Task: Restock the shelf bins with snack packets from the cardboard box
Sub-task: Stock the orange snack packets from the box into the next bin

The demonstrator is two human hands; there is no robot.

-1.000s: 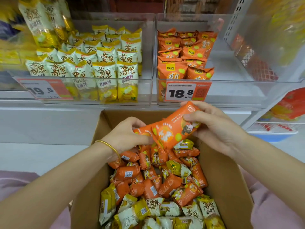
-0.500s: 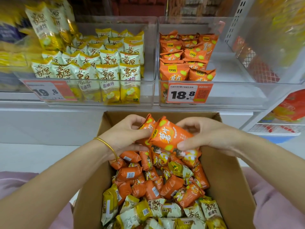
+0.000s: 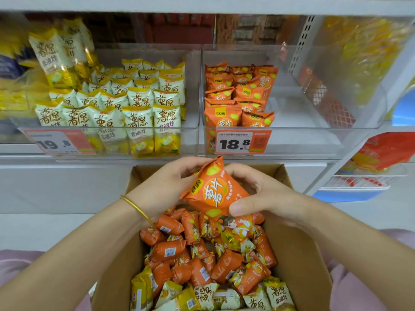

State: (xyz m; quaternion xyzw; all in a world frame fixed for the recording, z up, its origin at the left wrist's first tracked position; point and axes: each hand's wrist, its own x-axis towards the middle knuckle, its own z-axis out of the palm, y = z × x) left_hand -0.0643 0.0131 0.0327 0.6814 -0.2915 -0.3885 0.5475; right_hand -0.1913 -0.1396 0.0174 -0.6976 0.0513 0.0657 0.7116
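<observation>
An open cardboard box [image 3: 298, 254] below me holds several orange and yellow snack packets [image 3: 202, 261]. Over its far end both hands hold one orange packet [image 3: 213, 191] upright, front side facing me. My left hand [image 3: 166, 187] grips its left side, and my right hand [image 3: 260, 194] grips the right side with the thumb on the lower front. Above, a clear shelf bin [image 3: 314, 140] with an 18.8 price tag holds orange packets on its left side. The clear bin [image 3: 193, 140] to its left, tagged 19.8, is packed with yellow packets.
A white shelf ledge [image 3: 67, 162] runs under the bins. A white perforated upright [image 3: 301, 43] stands right of the orange bin. Lower right, a white wire basket [image 3: 359, 182] holds red and yellow bags above a blue crate. Large yellow bags lean at the upper left.
The orange packet has been turned from slanted, back side up, to upright with its front showing. Both hands stayed on it and my view tilted up toward the shelf.
</observation>
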